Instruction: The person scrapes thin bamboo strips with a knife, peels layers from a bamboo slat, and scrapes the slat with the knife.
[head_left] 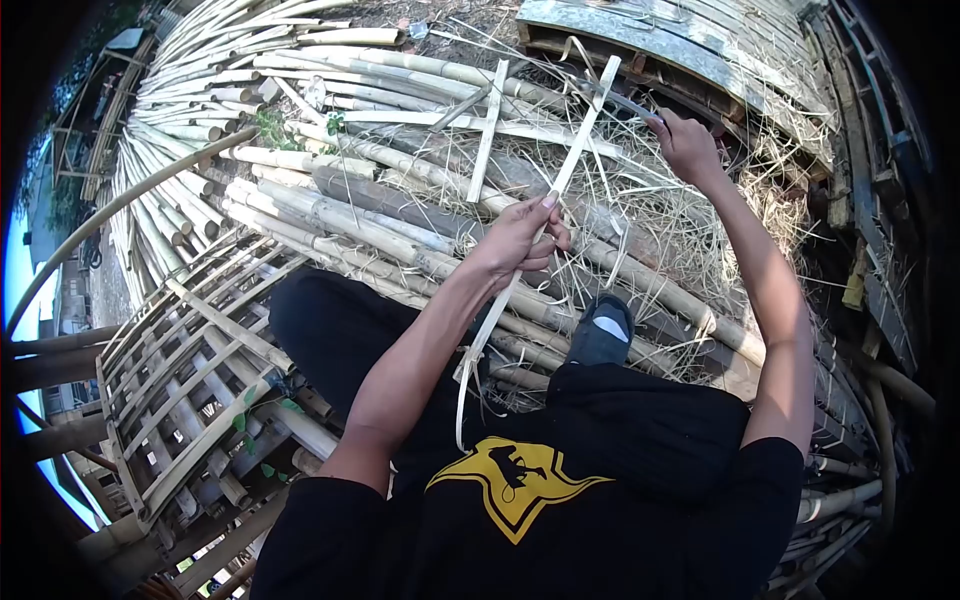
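Observation:
My left hand (522,238) is closed around a long pale bamboo strip (585,130), near its middle. The strip slants from the upper right down toward my lap, where a thin curled end hangs over my shirt. Up and to the right, my right hand (690,148) grips a knife (628,103), its handle mostly hidden in the fist. The blade points left and reaches the strip's upper part; whether it touches or passes behind cannot be made out. Another flat bamboo strip (488,130) lies just left of the held one.
Bamboo poles (400,235) cover the ground before me, with thin shavings (670,230) heaped over them. At the left stands a slatted bamboo frame (190,370). A wooden pallet (640,45) lies at the upper right. My shoe (603,335) rests among the poles.

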